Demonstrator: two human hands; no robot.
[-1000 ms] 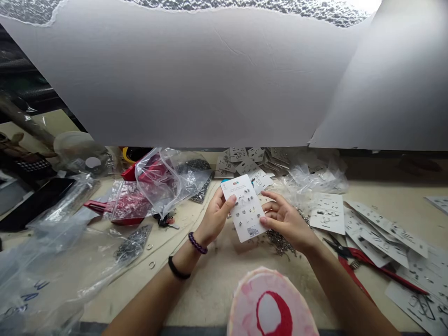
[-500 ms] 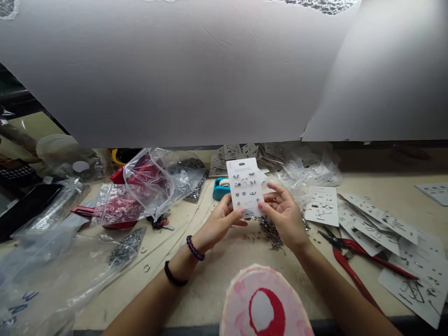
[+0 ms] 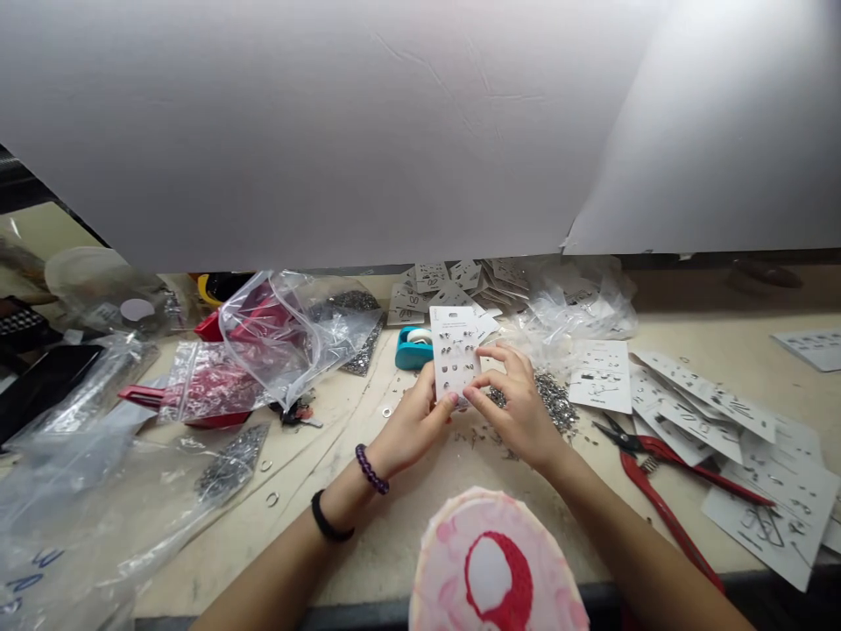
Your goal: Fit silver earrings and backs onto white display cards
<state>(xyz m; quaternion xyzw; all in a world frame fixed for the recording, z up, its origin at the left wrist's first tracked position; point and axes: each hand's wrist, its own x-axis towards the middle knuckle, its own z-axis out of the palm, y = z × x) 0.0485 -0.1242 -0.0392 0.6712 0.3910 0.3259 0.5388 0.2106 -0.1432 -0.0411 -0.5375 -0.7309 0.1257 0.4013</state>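
Note:
A white card point(image 3: 455, 337) with rows of small metal earrings is held up over the middle of the table. My left hand point(image 3: 420, 419) grips its lower left edge, thumb in front. My right hand point(image 3: 513, 405) has its fingertips pinched at the card's lower right edge, close to the bottom earrings. What lies behind the card is hidden. Behind the card's left side sits a blue tape dispenser point(image 3: 413, 349). Beyond my right hand is a pile of small metal pieces point(image 3: 555, 401).
Red-handled cutters point(image 3: 663, 451) lie on the right beside fanned carded earrings point(image 3: 710, 407). Clear plastic bags point(image 3: 286, 329) and a red scoop point(image 3: 141, 394) are on the left. More cards point(image 3: 434, 279) stand at the back. A pink padded shape point(image 3: 496, 561) is in front.
My right hand has drawn its fingers in across the card's right edge. The card is turned slightly and sits a little lower. The whole view has shifted a bit.

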